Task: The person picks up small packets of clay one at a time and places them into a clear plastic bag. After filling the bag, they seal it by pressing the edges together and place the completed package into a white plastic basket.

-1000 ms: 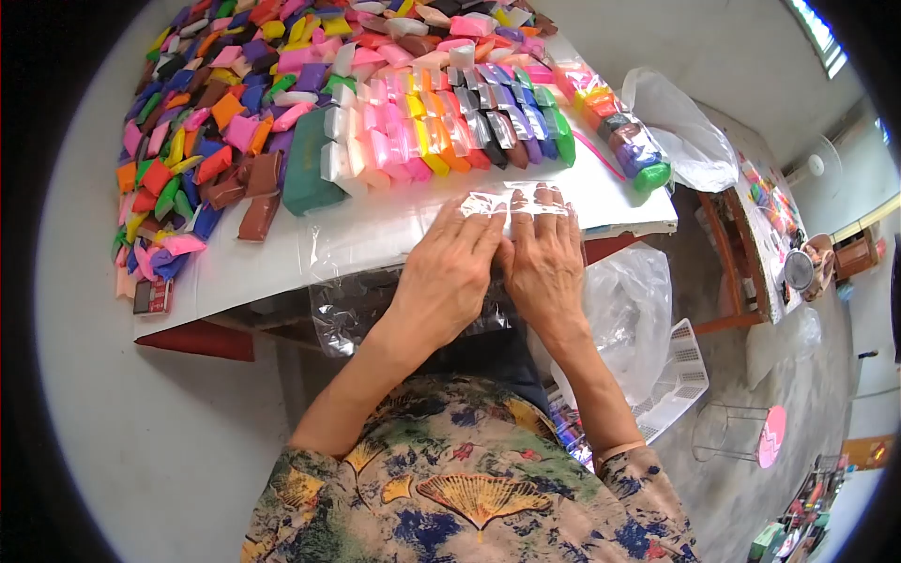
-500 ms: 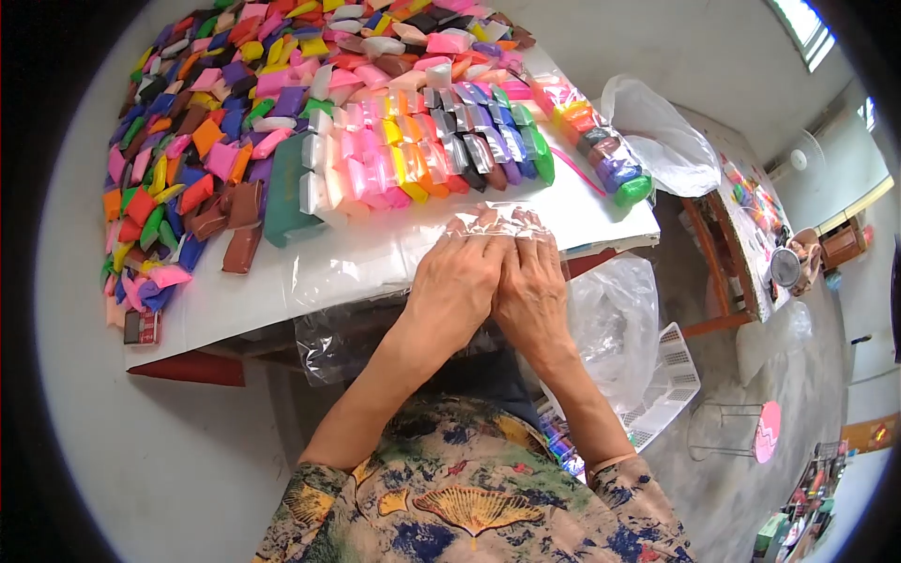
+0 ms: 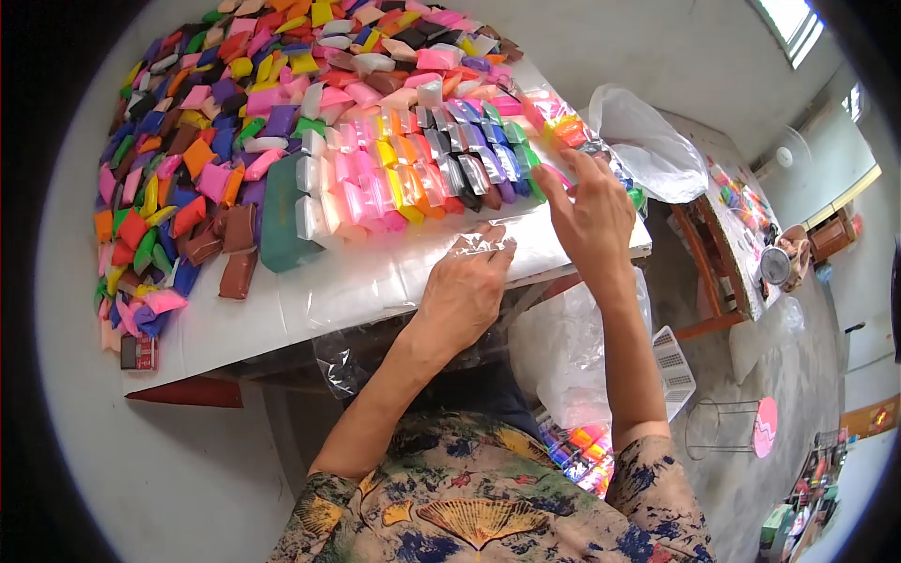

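Film (image 3: pixel 483 246), clear and creased, lies at the centre of the frame over the white table (image 3: pixel 371 281), near its front edge. Head view: the left hand (image 3: pixel 462 293) is at the film, back up and fingers reaching forward. Its fingertips show through the film; whether they grip it cannot be told. The right hand (image 3: pixel 593 214) is well apart from the left, to its right and higher in the frame, with thumb and forefinger parted. It is beside the right end of the rows (image 3: pixel 413 174); contact with a packet cannot be confirmed.

The rows hold wrapped packets side by side, running from white and pink on the left through yellow, orange, red and black to purple, blue and green. A green block (image 3: pixel 289 220) stands at their left end. Loose packets (image 3: pixel 202 155) of mixed colours fill the upper left of the frame. A red box (image 3: pixel 141 353) is at the table's left corner.

Beyond the right hand, toward the upper right, is a white bag (image 3: pixel 648 145). A second bag (image 3: pixel 574 352) hangs below the table's front edge, with a white basket (image 3: pixel 672 373) just beside it. A pink stool (image 3: pixel 766 427) stands on the floor at lower right.
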{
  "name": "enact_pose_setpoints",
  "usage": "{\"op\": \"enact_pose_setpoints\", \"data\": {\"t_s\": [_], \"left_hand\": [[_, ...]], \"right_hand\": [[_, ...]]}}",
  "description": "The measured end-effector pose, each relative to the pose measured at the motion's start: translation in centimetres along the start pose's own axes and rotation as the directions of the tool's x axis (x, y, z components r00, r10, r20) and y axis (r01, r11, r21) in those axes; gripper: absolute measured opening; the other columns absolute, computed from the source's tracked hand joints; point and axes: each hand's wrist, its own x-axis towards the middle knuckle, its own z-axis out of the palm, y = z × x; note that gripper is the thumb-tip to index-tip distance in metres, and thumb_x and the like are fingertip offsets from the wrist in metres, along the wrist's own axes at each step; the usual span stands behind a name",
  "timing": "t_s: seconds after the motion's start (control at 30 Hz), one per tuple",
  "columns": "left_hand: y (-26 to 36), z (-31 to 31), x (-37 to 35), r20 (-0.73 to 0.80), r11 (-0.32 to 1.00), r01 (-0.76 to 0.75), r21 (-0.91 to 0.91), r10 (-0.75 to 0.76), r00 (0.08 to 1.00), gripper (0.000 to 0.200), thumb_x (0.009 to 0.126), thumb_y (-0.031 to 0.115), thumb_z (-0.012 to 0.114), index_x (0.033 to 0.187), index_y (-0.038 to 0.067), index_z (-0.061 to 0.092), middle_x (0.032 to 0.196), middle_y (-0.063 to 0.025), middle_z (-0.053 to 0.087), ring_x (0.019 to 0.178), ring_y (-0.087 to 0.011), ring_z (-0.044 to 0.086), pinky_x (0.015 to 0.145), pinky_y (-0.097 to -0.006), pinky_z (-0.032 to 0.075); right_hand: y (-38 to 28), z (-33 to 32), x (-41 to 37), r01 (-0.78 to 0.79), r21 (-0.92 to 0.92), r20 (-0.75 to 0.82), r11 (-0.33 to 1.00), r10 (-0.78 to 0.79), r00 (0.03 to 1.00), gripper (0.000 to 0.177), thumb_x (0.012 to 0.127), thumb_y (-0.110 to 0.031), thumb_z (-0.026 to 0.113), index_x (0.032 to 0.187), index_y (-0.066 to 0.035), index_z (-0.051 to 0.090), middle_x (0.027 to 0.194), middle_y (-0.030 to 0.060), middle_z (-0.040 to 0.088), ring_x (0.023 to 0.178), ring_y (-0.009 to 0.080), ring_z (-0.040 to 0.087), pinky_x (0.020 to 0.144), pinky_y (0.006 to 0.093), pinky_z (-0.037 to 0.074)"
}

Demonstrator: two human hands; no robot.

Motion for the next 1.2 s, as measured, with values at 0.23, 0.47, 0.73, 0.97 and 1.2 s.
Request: {"op": "enact_pose_setpoints", "data": {"t_s": [0.23, 0.47, 0.73, 0.97, 1.2], "left_hand": [[-0.3, 0.2, -0.2, -0.045, 0.999, -0.031, 0.024, 0.032, 0.998, 0.039, 0.083, 0.0, 0.059, 0.122, -0.001, 0.061, 0.126, -0.0204, 0.06, 0.119, -0.0358, 0.056, 0.1, -0.0417, 0.047], [-0.3, 0.2, -0.2, -0.052, 0.999, -0.042, 0.032, 0.044, 0.998, 0.039, 0.083, 0.0, 0.059, 0.122, -0.001, 0.06, 0.126, -0.0207, 0.06, 0.119, -0.0356, 0.056, 0.101, -0.0412, 0.047], [-0.2, 0.3, -0.2, -0.086, 0.999, -0.028, 0.017, 0.03, 0.996, 0.042, 0.082, -0.002, 0.056, 0.124, -0.002, 0.058, 0.124, -0.0202, 0.061, 0.118, -0.0358, 0.056, 0.1, -0.0418, 0.047], [-0.3, 0.6, 0.1, -0.112, 0.999, -0.037, -0.034, 0.033, 0.993, 0.049, 0.082, -0.004, 0.051, 0.13, -0.003, 0.054, 0.124, -0.0202, 0.061, 0.119, -0.0369, 0.056, 0.103, -0.0431, 0.045], [-0.5, 0.5, 0.1, -0.082, 0.998, -0.037, -0.059, 0.032, 0.996, 0.053, 0.083, -0.002, 0.048, 0.136, -0.003, 0.05, 0.127, -0.0229, 0.06, 0.123, -0.039, 0.054, 0.107, -0.0443, 0.042]], "right_hand": [[-0.7, 2.7, 2.8, -0.16, -0.097, 0.245, 0.982, 0.18, 0.953, 0.077, 0.081, -0.063, 0.067, 0.125, 0.0, 0.065, 0.115, 0.0245, 0.068, 0.111, 0.037, 0.064, 0.094, 0.0446, 0.048], [0.2, 3.4, 3.2, -0.073, -0.108, 0.191, 0.991, 0.093, 0.977, 0.053, 0.083, -0.047, 0.067, 0.099, 0.004, 0.067, 0.094, 0.025, 0.07, 0.089, 0.0411, 0.069, 0.082, 0.0489, 0.053], [0.4, 4.2, 3.6, 0.019, -0.249, 0.17, 0.968, 0.024, 0.985, 0.038, 0.08, -0.031, 0.066, 0.099, 0.003, 0.065, 0.092, 0.0233, 0.07, 0.088, 0.0394, 0.07, 0.082, 0.048, 0.054], [2.1, 1.0, 2.9, -0.13, -0.176, 0.068, 0.976, 0.143, 0.987, 0.041, 0.077, -0.029, 0.07, 0.105, 0.001, 0.065, 0.092, 0.0237, 0.071, 0.085, 0.0356, 0.071, 0.078, 0.0457, 0.054], [-1.3, -5.5, -8.0, 0.04, 0.312, -0.318, 0.949, 0.065, 0.946, 0.039, 0.077, -0.009, 0.076, 0.112, 0.002, 0.062, 0.098, 0.0131, 0.067, 0.085, 0.0218, 0.066, 0.078, 0.0331, 0.052]]}}
